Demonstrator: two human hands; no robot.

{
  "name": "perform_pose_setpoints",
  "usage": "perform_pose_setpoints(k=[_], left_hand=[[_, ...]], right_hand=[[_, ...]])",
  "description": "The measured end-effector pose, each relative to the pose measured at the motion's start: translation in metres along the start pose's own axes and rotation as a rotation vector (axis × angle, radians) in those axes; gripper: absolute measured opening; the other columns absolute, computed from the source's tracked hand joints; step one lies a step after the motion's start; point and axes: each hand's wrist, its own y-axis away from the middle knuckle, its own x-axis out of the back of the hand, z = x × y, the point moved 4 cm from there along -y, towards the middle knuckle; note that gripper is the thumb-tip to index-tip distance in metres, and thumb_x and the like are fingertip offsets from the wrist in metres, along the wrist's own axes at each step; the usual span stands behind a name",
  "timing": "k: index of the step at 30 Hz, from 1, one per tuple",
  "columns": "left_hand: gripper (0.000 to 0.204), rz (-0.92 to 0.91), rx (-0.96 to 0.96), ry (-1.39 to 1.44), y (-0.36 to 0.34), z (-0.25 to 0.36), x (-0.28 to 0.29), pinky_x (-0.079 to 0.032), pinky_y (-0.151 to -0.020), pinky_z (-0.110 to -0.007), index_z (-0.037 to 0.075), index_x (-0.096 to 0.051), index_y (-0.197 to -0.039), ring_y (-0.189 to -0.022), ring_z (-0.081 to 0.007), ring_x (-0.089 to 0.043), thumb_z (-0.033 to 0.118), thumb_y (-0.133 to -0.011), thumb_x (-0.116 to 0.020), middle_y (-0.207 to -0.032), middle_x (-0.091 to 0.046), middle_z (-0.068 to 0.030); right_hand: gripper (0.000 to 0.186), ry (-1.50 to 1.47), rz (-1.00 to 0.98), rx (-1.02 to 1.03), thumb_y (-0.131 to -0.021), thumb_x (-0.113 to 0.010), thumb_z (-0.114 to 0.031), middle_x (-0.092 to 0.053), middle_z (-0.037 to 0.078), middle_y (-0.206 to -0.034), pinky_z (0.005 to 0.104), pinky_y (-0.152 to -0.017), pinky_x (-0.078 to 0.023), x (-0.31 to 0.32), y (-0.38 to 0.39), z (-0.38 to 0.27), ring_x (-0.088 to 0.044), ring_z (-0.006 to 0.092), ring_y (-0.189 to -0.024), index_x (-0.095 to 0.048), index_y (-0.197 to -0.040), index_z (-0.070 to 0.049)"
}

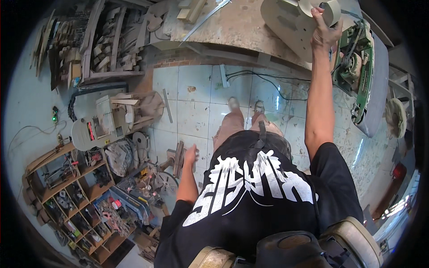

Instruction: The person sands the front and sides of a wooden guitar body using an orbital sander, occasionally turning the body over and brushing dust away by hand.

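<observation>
My right arm reaches up to the far right. There my right hand (326, 35) grips a cream-coloured curved piece (331, 12), like a bent strip or roll, with the thumb pressed against its edge. Below that piece a large tan panel with rounded edges and small dark holes (286, 27) lies at the workbench's right end. My left hand (191, 154) hangs low by my side with nothing in it, its fingers loosely stretched. Nearest to it stand some wooden boards (178, 158), apparently not touched.
A wooden workbench (232, 33) spans the far side, with a metal strip (205, 22) on it. Right of it stands a green belt machine (357, 67). Black cables (268, 80) cross the tiled floor. At left are a band saw (103, 125), a compartment shelf (71, 201) and a wood rack (111, 40).
</observation>
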Motion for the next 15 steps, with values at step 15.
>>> perform_pose_setpoints(k=[15], left_hand=[[0.060, 0.012, -0.272, -0.138, 0.035, 0.085, -0.036, -0.053, -0.087, -0.034, 0.002, -0.066, -0.133, -0.097, -0.0229, -0.072, 0.051, -0.099, -0.060, -0.118, -0.073, -0.0146]], right_hand=[[0.036, 0.241, -0.112, 0.002, -0.079, -0.088, -0.016, -0.075, 0.005, -0.105, 0.0273, -0.089, -0.051, 0.010, 0.006, -0.014, -0.067, 0.0109, -0.095, -0.070, -0.106, -0.004]])
